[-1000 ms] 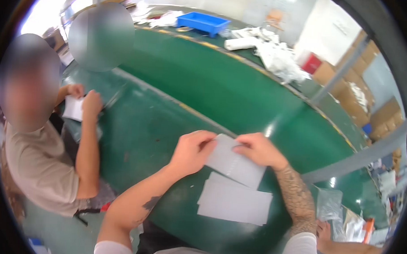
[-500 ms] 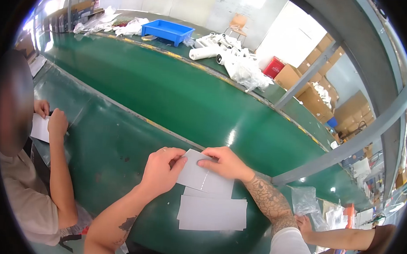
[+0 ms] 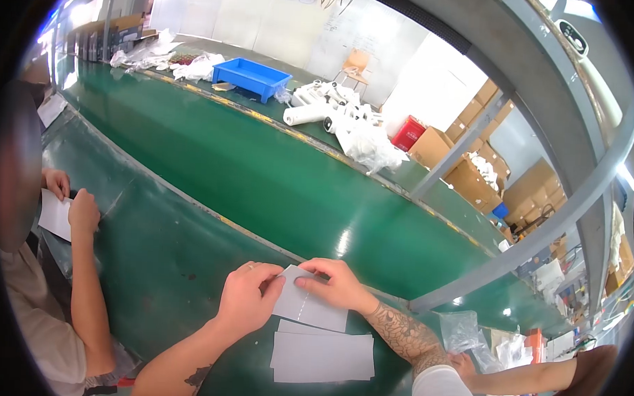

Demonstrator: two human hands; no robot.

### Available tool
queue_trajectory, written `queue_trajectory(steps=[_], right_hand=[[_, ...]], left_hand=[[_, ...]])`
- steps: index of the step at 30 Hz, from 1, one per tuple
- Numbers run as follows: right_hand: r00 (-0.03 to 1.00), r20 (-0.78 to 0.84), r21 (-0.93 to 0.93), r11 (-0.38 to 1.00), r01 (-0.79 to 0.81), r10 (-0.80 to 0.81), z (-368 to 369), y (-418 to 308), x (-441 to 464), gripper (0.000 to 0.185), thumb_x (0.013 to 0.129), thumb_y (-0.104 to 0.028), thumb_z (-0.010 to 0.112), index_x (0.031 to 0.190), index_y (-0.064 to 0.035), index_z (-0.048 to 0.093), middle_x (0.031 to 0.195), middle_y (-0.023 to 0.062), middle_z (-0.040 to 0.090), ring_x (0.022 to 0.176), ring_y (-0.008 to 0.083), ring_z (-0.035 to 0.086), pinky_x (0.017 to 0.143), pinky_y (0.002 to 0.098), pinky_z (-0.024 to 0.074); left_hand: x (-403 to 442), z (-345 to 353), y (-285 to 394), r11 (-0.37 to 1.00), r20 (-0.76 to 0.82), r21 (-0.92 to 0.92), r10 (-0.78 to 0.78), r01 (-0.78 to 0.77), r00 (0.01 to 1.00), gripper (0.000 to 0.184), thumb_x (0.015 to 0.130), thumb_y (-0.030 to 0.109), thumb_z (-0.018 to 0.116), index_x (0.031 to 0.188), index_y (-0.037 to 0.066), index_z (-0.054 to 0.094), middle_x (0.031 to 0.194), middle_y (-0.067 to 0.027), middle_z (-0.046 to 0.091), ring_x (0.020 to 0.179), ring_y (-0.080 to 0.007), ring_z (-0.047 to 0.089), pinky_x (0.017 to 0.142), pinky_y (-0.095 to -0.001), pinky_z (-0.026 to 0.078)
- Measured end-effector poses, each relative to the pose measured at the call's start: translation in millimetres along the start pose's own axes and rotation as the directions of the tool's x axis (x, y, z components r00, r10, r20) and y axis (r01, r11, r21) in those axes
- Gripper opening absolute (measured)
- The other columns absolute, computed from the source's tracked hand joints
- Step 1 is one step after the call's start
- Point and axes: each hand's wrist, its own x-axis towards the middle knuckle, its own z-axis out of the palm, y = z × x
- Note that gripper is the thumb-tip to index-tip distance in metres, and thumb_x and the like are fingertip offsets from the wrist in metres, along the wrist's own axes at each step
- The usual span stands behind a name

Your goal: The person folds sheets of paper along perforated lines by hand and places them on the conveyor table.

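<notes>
A light grey card (image 3: 316,313) with a dashed white line across it lies between my hands, raised at its far left corner. My left hand (image 3: 249,297) pinches the left edge of this card between thumb and fingers. From the far side, my right hand (image 3: 333,282) grips its top edge, thumb lying across the face. Just nearer to me, several similar grey cards (image 3: 323,357) lie in a loose, uneven pile on the green tabletop (image 3: 175,270). The fingertips behind the held card are hidden.
At left a person's hands (image 3: 71,202) hold a white sheet (image 3: 55,215). Another person's arm (image 3: 520,376) reaches in at right near clear plastic bags (image 3: 461,332). Beyond the green conveyor belt (image 3: 262,175) are a blue tray (image 3: 255,76) and white cylindrical devices (image 3: 309,112). A grey post (image 3: 510,253) slants at right.
The view has tilted upward, so everything sits lower in the picture. Both my hands keep their hold on the card, with little other movement. The person at left has shifted their hands slightly.
</notes>
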Motion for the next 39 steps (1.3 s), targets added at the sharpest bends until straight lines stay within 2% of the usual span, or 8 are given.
queue_trajectory(steps=[9,15,17,23,27,29,36,39], right_hand=[[0.977,-0.191,0.031,0.994,0.104,-0.097,14,8,-3,0.022,0.09,-0.018,0.071,0.105,-0.0022,0.068,0.095,0.0088,0.07,0.082,0.0173,0.066,0.074,0.03,0.0526],[0.991,-0.121,0.04,0.997,0.064,-0.058,18,5,-5,0.019,0.089,-0.016,0.072,0.101,-0.002,0.066,0.093,0.0095,0.069,0.082,0.0183,0.067,0.074,0.0314,0.0532],[0.948,-0.295,0.023,0.991,0.131,-0.119,24,6,1,0.017,0.088,-0.014,0.072,0.099,-0.0022,0.065,0.094,0.0096,0.069,0.084,0.021,0.066,0.076,0.0333,0.0532],[0.829,-0.362,-0.251,0.901,0.355,-0.427,25,2,1,0.019,0.082,-0.008,0.074,0.098,-0.0033,0.066,0.095,0.0108,0.069,0.087,0.0283,0.065,0.077,0.0359,0.0521],[0.874,-0.305,-0.229,0.92,0.318,-0.378,27,0,-1,0.018,0.08,-0.005,0.074,0.097,-0.0035,0.067,0.092,0.0112,0.069,0.085,0.0279,0.065,0.075,0.0378,0.0497],[0.868,-0.302,-0.227,0.914,0.336,-0.394,26,2,0,0.018,0.08,-0.005,0.075,0.097,-0.0035,0.067,0.092,0.011,0.069,0.084,0.0278,0.065,0.075,0.0376,0.0497],[0.847,-0.29,-0.251,0.889,0.382,-0.446,26,4,1,0.019,0.079,-0.006,0.075,0.096,-0.0041,0.068,0.095,0.0104,0.068,0.085,0.0276,0.064,0.075,0.0372,0.0497],[0.848,-0.301,-0.276,0.891,0.36,-0.436,28,5,1,0.017,0.079,-0.006,0.075,0.094,-0.0045,0.067,0.095,0.0095,0.068,0.084,0.0274,0.063,0.075,0.0373,0.0494]], left_hand=[[-8,10,-12,0.997,0.073,0.074,0.031,-0.037,0.997,0.011,0.084,0.006,0.071,0.093,-0.001,0.069,0.077,-0.0121,0.066,0.064,-0.0209,0.064,0.058,-0.0304,0.05],[-12,15,-12,0.996,0.075,0.073,-0.047,0.042,0.996,0.012,0.084,0.009,0.069,0.092,0.0,0.067,0.074,-0.0119,0.065,0.066,-0.0244,0.064,0.061,-0.035,0.051],[-9,13,-15,0.998,0.081,0.055,-0.04,0.036,0.996,0.013,0.084,0.013,0.069,0.092,0.003,0.067,0.074,-0.0118,0.065,0.068,-0.0277,0.064,0.063,-0.0389,0.051],[-12,14,-12,0.992,0.093,0.103,-0.081,0.071,0.992,0.014,0.084,0.012,0.068,0.094,0.002,0.067,0.076,-0.0118,0.066,0.069,-0.0276,0.064,0.064,-0.0382,0.051],[-13,19,-17,0.995,0.085,0.087,-0.054,0.046,0.995,0.014,0.085,0.011,0.067,0.095,0.002,0.067,0.076,-0.0117,0.066,0.071,-0.0276,0.064,0.064,-0.0384,0.051],[-12,20,-22,0.995,0.098,0.091,-0.049,0.04,0.994,0.016,0.085,0.01,0.07,0.096,-0.001,0.067,0.076,-0.0114,0.064,0.063,-0.0206,0.062,0.059,-0.0319,0.05],[-14,20,-25,0.986,0.121,0.165,0.004,-0.024,0.993,0.014,0.086,0.013,0.07,0.095,0.001,0.068,0.074,-0.0092,0.064,0.068,-0.023,0.062,0.063,-0.035,0.051],[-14,20,-19,0.987,0.125,0.151,-0.076,0.056,0.989,0.015,0.087,0.013,0.068,0.098,0.003,0.068,0.076,-0.0094,0.065,0.074,-0.0264,0.061,0.067,-0.0387,0.05]])
